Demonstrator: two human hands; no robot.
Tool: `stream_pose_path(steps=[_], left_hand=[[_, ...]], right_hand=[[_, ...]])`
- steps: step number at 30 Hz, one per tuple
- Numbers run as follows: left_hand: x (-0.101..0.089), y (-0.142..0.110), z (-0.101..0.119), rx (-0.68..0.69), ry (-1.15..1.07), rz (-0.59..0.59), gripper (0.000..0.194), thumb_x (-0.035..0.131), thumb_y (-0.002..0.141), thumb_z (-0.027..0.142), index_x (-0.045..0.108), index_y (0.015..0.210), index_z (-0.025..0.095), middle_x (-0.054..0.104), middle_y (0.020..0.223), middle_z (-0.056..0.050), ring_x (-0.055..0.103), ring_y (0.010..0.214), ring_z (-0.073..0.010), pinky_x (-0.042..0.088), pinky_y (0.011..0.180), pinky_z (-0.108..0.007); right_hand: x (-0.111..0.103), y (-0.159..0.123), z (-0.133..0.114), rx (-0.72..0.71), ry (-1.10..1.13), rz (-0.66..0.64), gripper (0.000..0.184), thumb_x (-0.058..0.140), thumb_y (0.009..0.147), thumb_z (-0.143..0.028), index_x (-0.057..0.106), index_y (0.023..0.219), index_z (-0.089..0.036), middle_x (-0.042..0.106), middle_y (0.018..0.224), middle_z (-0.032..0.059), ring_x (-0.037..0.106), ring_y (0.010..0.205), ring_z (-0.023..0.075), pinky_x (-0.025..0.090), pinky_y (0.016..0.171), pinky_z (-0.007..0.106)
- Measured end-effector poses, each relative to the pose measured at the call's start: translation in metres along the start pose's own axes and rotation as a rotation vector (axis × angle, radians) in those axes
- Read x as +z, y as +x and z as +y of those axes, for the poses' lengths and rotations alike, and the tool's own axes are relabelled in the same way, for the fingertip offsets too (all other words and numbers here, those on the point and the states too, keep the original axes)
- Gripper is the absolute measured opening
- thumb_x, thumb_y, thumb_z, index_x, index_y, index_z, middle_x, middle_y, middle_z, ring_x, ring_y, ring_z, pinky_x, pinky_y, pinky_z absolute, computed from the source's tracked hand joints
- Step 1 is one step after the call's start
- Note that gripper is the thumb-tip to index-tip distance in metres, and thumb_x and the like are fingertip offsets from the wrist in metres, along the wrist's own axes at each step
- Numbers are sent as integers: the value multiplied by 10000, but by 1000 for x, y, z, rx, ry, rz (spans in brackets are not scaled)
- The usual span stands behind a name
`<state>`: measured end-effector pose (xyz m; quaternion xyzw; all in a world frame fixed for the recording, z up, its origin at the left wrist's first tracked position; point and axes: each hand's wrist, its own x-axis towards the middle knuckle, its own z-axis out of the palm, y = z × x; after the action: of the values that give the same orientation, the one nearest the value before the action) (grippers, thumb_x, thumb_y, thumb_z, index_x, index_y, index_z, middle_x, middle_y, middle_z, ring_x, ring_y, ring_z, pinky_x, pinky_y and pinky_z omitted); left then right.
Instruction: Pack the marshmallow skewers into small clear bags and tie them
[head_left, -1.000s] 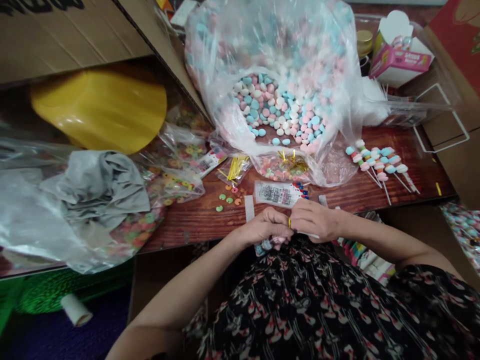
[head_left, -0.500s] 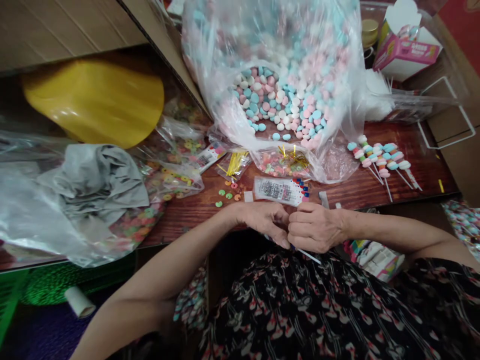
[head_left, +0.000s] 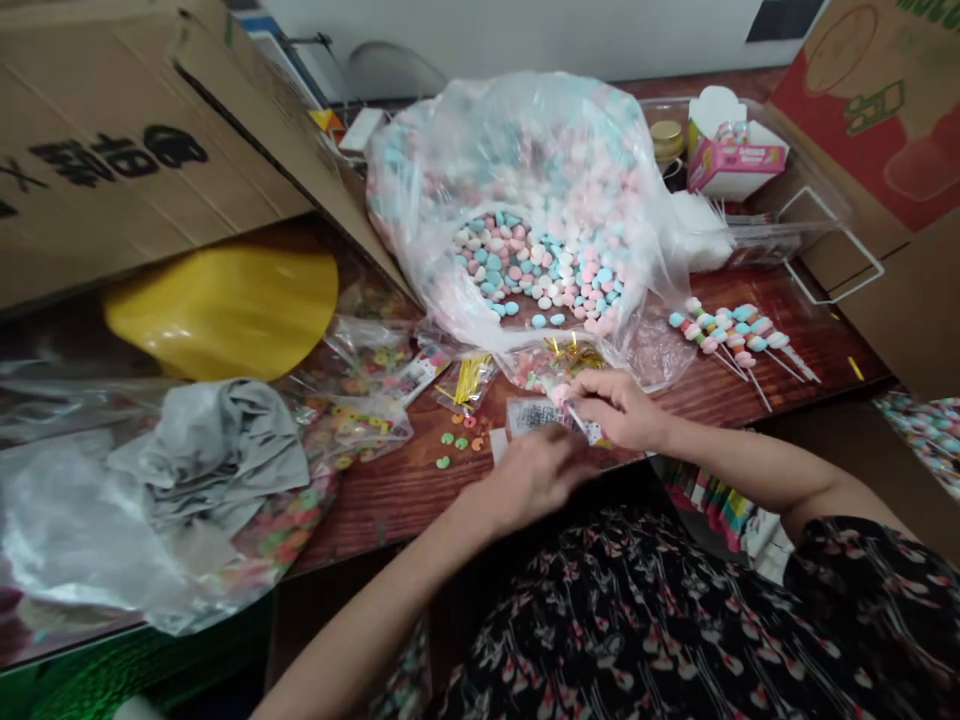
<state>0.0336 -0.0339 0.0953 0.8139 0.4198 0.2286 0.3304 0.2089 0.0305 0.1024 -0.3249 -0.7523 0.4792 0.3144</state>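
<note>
My right hand (head_left: 619, 410) pinches a thin white stick with a pink candy (head_left: 559, 394) at its tip, just above a printed plastic sleeve (head_left: 534, 417) on the table. Below it, my left hand (head_left: 532, 478) curls close to the sleeve, and its fingers hide whatever they may hold. Behind the hands slumps a big clear bag of pastel pink, blue and white candies (head_left: 536, 270). Several finished candy skewers (head_left: 739, 335) lie to the right, and loose ring candies (head_left: 457, 440) lie to the left.
The hands work at the front edge of a reddish wooden table (head_left: 397, 500). To the left are a yellow plastic sheet (head_left: 221, 312), a grey cloth (head_left: 214, 450) and bags of coloured rings (head_left: 367, 425). Cardboard box flaps (head_left: 142, 150) overhang the left side.
The view has tilted up, showing more of the room. My hands have come apart, with the right rising toward the bag with the stick and candy, and the left lying lower.
</note>
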Motion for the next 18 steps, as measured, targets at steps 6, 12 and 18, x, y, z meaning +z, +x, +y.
stream_pose_path(steps=[6, 12, 18], left_hand=[[-4, 17, -35, -183, -629, 576, 250, 676, 815, 431, 715, 915, 206, 689, 1012, -57, 613, 974, -206, 472, 915, -338], [1, -1, -27, -411, -1210, 380, 541, 748, 733, 529, 636, 1162, 220, 664, 1144, -103, 589, 1107, -265, 510, 905, -383], [-5, -38, -30, -578, -1369, 242, 600, 489, 835, 709, 684, 1079, 196, 671, 1131, -122, 574, 1138, -316, 532, 881, -491]], right_hand=[[24, -9, -1, -13, 121, -89, 181, 457, 880, -228, 524, 719, -177, 531, 636, -16, 475, 603, 116, 395, 579, 239], [33, 4, 32, -576, -747, 213, 184, 430, 870, -165, 581, 766, -166, 583, 743, 76, 490, 740, 198, 363, 677, 335], [56, 4, 45, -810, -892, 188, 197, 444, 908, -189, 577, 762, -179, 548, 712, 30, 444, 694, 171, 276, 645, 333]])
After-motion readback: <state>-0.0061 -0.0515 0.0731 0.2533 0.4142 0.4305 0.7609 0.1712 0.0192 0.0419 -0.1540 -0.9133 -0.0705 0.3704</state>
